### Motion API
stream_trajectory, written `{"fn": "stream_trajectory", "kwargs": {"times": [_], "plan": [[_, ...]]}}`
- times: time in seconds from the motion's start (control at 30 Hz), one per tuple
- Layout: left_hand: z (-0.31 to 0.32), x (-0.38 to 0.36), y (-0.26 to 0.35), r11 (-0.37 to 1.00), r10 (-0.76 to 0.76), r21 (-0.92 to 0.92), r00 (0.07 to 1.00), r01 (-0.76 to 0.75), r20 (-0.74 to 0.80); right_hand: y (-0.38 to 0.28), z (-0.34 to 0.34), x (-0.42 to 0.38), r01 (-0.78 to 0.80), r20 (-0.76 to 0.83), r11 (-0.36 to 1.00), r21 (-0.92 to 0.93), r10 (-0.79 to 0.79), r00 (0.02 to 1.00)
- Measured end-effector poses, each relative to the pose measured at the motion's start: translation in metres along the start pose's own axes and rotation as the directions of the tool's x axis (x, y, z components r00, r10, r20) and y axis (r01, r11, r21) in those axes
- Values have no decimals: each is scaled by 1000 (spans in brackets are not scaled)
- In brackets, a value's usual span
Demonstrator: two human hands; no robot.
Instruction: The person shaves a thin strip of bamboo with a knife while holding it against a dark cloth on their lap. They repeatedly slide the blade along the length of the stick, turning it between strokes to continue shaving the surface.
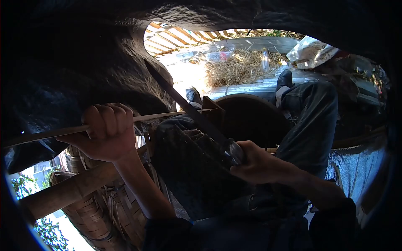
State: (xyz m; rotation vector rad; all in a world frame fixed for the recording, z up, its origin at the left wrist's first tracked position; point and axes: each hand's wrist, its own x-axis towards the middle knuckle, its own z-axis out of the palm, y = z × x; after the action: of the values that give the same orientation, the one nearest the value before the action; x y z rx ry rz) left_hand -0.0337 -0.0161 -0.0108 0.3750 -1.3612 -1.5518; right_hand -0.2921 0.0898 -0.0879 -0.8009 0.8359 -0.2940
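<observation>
My left hand (109, 133) is wrapped round a long pale strip (46, 134), thin and split-looking like bamboo. The strip runs from the left edge through my fist and on to the right, above my thigh. In my right hand (264, 165) is the handle of a long knife (186, 106). Its dark, straight blade points up and to the left and crosses the strip near its right end. Both hands are closed. Below the blade are my legs in dark trousers (312, 113), knees apart.
A round dark container (251, 115) sits between my legs. Woven baskets (100, 213) and a thick pole (71, 194) are at lower left. Ahead lie a heap of straw (234, 69), a clear bottle (264, 59) and a pale sack (312, 52). Dark sheeting (75, 62) hangs overhead and left.
</observation>
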Motion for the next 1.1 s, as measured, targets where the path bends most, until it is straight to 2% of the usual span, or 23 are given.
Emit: {"fn": "stream_trajectory", "kwargs": {"times": [0.07,0.1,0.13,0.17,0.2,0.23,0.27,0.3,0.37,0.4,0.47,0.5,0.57,0.6,0.63,0.7,0.83,0.9,0.93,0.97,1.07,1.1], "plan": [[3,5,0,999,-33,-9,997,34,65,10,-2,11,-93,52,995,26,92,994],[3,4,-1,1000,-6,-11,1000,6,9,5,-3,10,-88,47,996,21,87,995],[3,1,-1,1000,14,-11,998,-15,-54,-2,-3,6,26,-11,998,-60,-26,1000],[3,0,-2,1000,17,-14,999,-18,-51,-8,-3,2,136,-65,979,-149,-147,987],[3,-1,-2,998,25,-57,992,-32,-121,-12,-2,-2,136,-67,979,-155,-147,987],[3,-2,-3,994,30,-98,981,-49,-191,-16,-1,-6,194,-95,963,-188,-214,972],[2,-2,-3,994,36,-98,981,-55,-189,-18,1,-8,251,-120,942,-221,-282,952],[2,-2,-4,994,39,-96,982,-58,-187,-15,4,-8,252,-117,941,-225,-283,952],[2,-1,-5,994,45,-93,983,-62,-176,3,13,0,180,-135,978,-104,-193,972],[4,-1,-6,994,19,-106,991,-33,-130,20,14,10,182,-138,978,-104,-195,971],[4,2,-7,993,4,-120,998,-12,-63,49,8,32,66,-139,990,-126,-83,987],[3,-1,-6,996,17,-89,997,-24,-82,42,6,28,71,-145,989,-127,-90,985],[0,-3,-4,997,37,-59,993,-43,-110,22,-1,16,-27,-134,1000,8,28,991],[0,-5,-4,997,49,-55,988,-58,-146,22,1,11,100,-195,994,-50,-108,975],[0,-5,-3,996,66,-49,982,-75,-177,13,3,3,96,-194,994,-54,-105,975],[-2,-7,-3,995,74,-45,979,-84,-189,-9,9,-12,223,-177,970,-98,-237,955],[6,-3,-10,996,86,-18,974,-92,-211,20,24,6,179,-116,984,2,-177,977],[2,-6,-7,993,109,-22,968,-117,-226,32,18,21,-10,-88,999,50,14,996],[0,-8,-6,991,121,-26,960,-132,-254,34,13,25,-32,-80,996,86,39,996],[-2,-10,-7,990,125,-23,958,-136,-260,37,11,24,-35,-76,996,81,41,996],[5,-11,-8,985,169,19,933,-172,-319,14,17,1,193,-112,980,42,-187,976],[6,-10,-9,981,193,54,916,-186,-351,10,20,0,192,-113,981,40,-186,976]]}}
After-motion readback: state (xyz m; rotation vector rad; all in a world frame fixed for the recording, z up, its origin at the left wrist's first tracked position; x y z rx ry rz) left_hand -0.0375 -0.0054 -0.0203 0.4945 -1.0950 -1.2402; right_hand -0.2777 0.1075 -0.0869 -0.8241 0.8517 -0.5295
